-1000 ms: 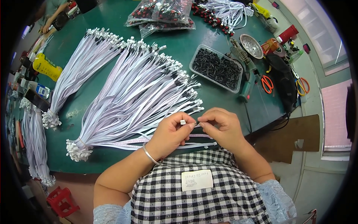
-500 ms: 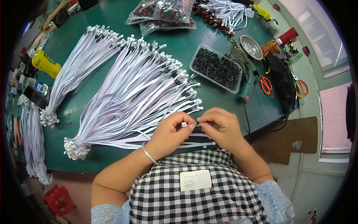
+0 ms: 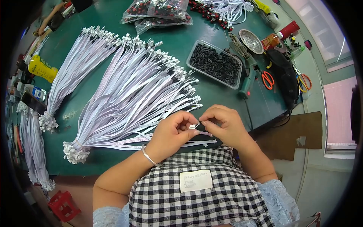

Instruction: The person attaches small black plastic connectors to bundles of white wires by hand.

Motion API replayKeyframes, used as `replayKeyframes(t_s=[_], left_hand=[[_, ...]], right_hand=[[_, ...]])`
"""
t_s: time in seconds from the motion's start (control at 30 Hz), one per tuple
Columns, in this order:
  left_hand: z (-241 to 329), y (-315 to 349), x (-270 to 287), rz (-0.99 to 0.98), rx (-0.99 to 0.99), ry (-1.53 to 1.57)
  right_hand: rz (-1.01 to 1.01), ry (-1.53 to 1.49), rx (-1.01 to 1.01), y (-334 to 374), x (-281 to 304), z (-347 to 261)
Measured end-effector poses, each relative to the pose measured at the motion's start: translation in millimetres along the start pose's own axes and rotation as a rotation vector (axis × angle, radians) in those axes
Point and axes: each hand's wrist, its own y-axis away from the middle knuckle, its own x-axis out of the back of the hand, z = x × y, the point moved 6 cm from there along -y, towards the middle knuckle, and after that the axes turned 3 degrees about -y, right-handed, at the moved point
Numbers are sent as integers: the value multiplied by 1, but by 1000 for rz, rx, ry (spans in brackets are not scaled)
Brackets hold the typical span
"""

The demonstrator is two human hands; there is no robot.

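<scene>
Close to the table's near edge, my left hand (image 3: 174,130) pinches a small white connector (image 3: 193,127) between thumb and fingers. My right hand (image 3: 224,125) meets it from the right, thumb and forefinger pressed together at a thin wire end beside the connector. Whether a dark sleeve is also in that pinch is too small to tell. Left of my hands spreads a large tied bundle of white flat cables (image 3: 113,102), their far ends carrying black sleeves and white connectors. A few loose cable ends lie under my left hand.
A clear plastic tub (image 3: 212,77) of short black tubes stands beyond my hands. Right of it are a green-handled tool (image 3: 247,85), a metal dish (image 3: 251,41) and orange-handled scissors (image 3: 267,79). Another cable bundle (image 3: 75,70) lies left; plastic bags (image 3: 159,11) sit at the back.
The white connector has turned in my left fingers and sits nearer my right fingertips. My right hand has risen slightly, and the whole view has shifted a little.
</scene>
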Motion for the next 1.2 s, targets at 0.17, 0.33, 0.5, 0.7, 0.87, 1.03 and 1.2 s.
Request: replayKeyframes(t_s=[0.17, 0.33, 0.5, 0.7, 0.87, 1.03, 1.2], left_hand=[[5, 1, -1, -37, 29, -94], [-2, 0, 0, -19, -27, 15], [2, 1, 1, 11, 14, -65], [7, 2, -1, -2, -31, -17], [4, -1, 5, 28, 23, -79], [8, -1, 1, 38, -24, -143], [14, 0, 0, 54, -96, -253]], right_hand=[[-40, -214, -152, 8, 0, 18], [-57, -374, -210, 10, -6, 21], [-72, -248, -88, 7, -9, 10], [1, -345, -148, 7, -5, 17], [-4, -458, -230, 11, -3, 25], [-27, -472, -187, 12, -8, 26], [-95, -497, -283, 14, -14, 27]])
